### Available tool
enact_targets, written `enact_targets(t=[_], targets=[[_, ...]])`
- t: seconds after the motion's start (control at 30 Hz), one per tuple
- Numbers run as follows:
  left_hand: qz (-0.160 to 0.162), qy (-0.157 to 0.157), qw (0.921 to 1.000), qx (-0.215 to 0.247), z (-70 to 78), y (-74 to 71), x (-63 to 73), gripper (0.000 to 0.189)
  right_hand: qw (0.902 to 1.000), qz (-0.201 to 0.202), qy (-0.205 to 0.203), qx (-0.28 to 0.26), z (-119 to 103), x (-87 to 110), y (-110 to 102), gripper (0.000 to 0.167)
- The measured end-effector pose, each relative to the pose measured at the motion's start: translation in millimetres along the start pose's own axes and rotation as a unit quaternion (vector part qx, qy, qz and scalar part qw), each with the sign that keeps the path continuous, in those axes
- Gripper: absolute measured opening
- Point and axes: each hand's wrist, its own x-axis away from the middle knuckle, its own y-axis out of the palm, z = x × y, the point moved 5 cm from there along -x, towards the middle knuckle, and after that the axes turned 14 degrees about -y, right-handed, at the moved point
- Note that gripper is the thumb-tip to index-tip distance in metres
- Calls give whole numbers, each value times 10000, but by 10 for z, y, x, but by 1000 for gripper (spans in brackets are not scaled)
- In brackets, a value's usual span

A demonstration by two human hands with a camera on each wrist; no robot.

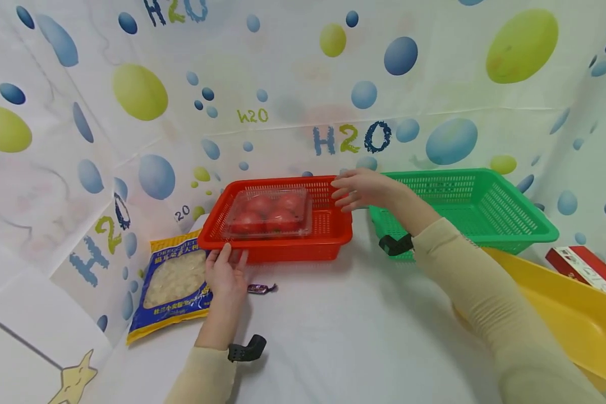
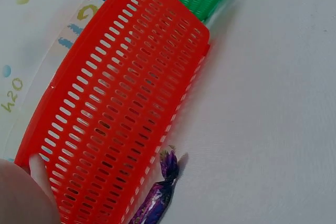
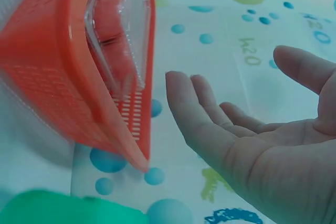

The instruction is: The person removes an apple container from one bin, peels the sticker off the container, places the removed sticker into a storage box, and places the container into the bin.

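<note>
A red plastic basket [image 1: 293, 253] with slotted walls holds a clear plastic box of tomatoes [image 1: 267, 213]. My left hand [image 1: 226, 278] holds the basket's rim at the front left, one fingertip over the edge and another digit against the outer wall. In the left wrist view, part of that hand covers the near corner of the basket [image 2: 121, 103]. My right hand [image 1: 361, 189] hovers beside the basket's right end, apart from it, with nothing in it. The right wrist view shows its fingers [image 3: 189, 108] loosely extended.
A green basket [image 1: 527, 224] stands at the right, with a yellow container [image 1: 575, 314] in front and a red-and-white box [image 1: 586, 269] beside it. At the left lies a blue-and-yellow pasta bag [image 1: 174, 280]. A purple wrapped candy [image 1: 261, 289] lies before the red basket.
</note>
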Motion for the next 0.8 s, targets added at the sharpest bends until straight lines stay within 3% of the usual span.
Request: enact_targets(t=[0.23,0.5,0.8], targets=[[-170,-521,9984,142,95,-43,4,45,9990,-185,-399,31,-104,224,-39,58],[-334,-980,9945,-153,80,-89,103,68,9977,-271,-590,217,-128,448,-148,58],[-618,-1421,9872,-389,-21,-173,252,47,9952,-265,-725,608,-205,754,-226,56]])
